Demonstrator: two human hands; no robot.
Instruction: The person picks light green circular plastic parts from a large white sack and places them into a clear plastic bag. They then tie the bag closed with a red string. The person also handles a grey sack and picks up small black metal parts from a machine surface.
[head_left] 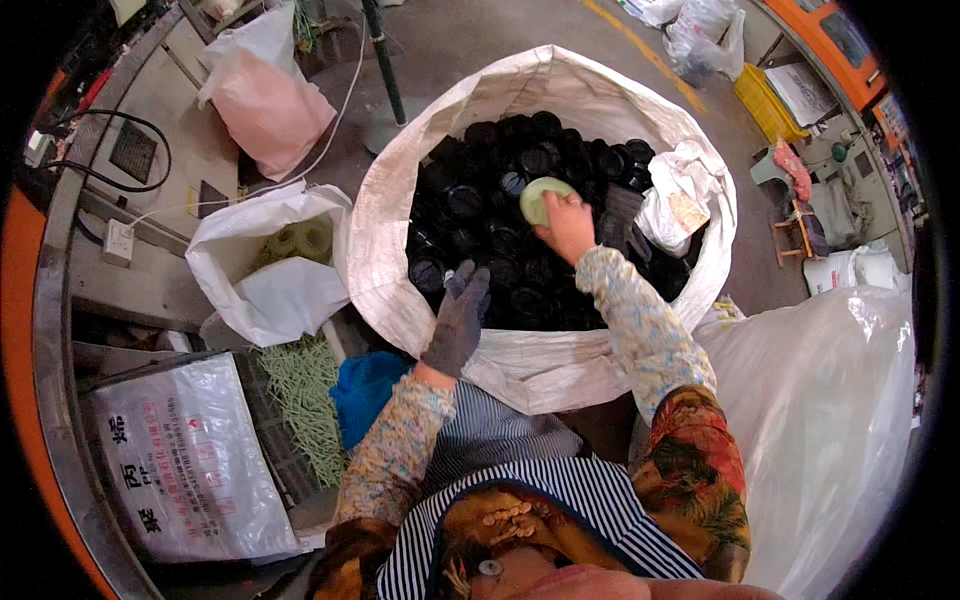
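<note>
A large white woven sack (387,190) stands before me, its mouth spread wide. Heaped inside are many round black plastic caps (465,200). My right hand (568,230), bare, is closed on the edge of a pale green round cap (546,197), held over the middle of the heap. In a grey glove, my left hand (460,315) reaches over the sack's near left rim. Its fingers are stretched out onto the black caps at that side, and a small pale spot shows by the fingertips. A crumpled white bag (680,195) lies on the caps at the right.
At the left, a smaller white bag (225,255) contains pale green round pieces (300,240). Thin green sticks (305,400) lie beside a printed white sack (190,460). A big translucent plastic bag (820,400) fills the right. Farther off are a yellow crate (765,105) and a pinkish bag (270,110).
</note>
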